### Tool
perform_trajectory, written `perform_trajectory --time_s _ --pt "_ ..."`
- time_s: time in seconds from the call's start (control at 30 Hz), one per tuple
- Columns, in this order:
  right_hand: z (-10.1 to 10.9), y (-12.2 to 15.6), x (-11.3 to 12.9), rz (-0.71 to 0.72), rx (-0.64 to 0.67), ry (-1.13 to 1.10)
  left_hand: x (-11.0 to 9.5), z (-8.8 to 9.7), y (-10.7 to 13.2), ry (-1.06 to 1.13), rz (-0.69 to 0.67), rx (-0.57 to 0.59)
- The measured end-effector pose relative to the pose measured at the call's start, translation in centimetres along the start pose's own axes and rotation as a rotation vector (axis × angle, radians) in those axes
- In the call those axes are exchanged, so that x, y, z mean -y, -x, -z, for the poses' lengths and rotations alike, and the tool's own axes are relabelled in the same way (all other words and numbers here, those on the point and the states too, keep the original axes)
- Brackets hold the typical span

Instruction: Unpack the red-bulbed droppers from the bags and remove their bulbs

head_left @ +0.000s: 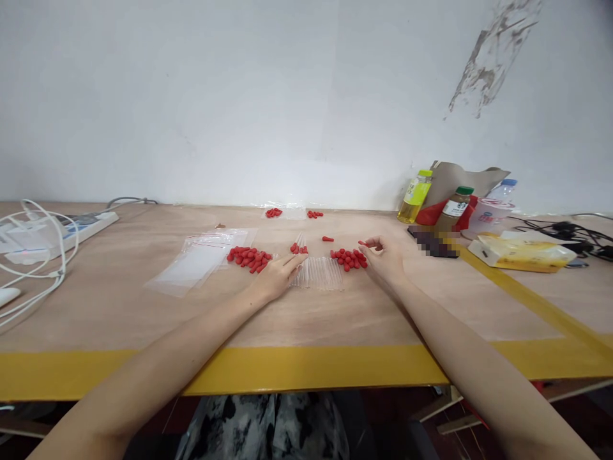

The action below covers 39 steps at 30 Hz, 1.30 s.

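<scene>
Between the thumb and fingers of my right hand (387,259) is a small red rubber bulb (363,243), held just above the right pile of red bulbs (348,259). My left hand (280,276) lies low over the table, fingers stretched out. Its fingertips touch or nearly touch a few clear tubes with red bulbs on their ends (299,248); whether it grips one I cannot tell. A row of bare clear tubes (318,275) lies side by side between my hands. Left of them is another pile of red bulbs (249,258). One loose bulb (328,239) lies farther back.
Clear plastic bags (191,259) lie to the left. Near the wall, two small groups of red bulbs (273,213) rest on clear plastic. A power strip (62,239) with white cables is far left. Bottles (415,197), a dark phone-like object (433,243) and a tissue pack (522,253) stand right.
</scene>
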State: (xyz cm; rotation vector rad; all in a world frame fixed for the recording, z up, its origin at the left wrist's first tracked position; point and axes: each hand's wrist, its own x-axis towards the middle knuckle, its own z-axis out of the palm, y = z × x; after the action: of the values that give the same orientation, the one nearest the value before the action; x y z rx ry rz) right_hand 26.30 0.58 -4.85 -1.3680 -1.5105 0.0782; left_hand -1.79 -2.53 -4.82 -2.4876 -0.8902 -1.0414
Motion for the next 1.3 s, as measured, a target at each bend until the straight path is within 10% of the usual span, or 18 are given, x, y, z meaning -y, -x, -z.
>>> perform_trajectory --time_s 0.33,0.9,1.13,1.3 --pt "-0.7 -0.2 -0.8 0.104 0.063 0.053 -0.8 0.7 0.0 0.115 0.013 0.136" --pt "-1.0 -0.6 -0.1 0.015 0.029 0.197 -0.6 1.9 0.6 0.070 0.071 0.051" --pt "-1.6 -1.7 3.4 0.188 0.118 0.257 -0.3 2.4 1.0 -0.036 0.161 0.074" --pt "-5.0 -2.2 7.3 0.060 0.315 0.312 -0.2 2.5 1.0 -0.047 0.171 0.084"
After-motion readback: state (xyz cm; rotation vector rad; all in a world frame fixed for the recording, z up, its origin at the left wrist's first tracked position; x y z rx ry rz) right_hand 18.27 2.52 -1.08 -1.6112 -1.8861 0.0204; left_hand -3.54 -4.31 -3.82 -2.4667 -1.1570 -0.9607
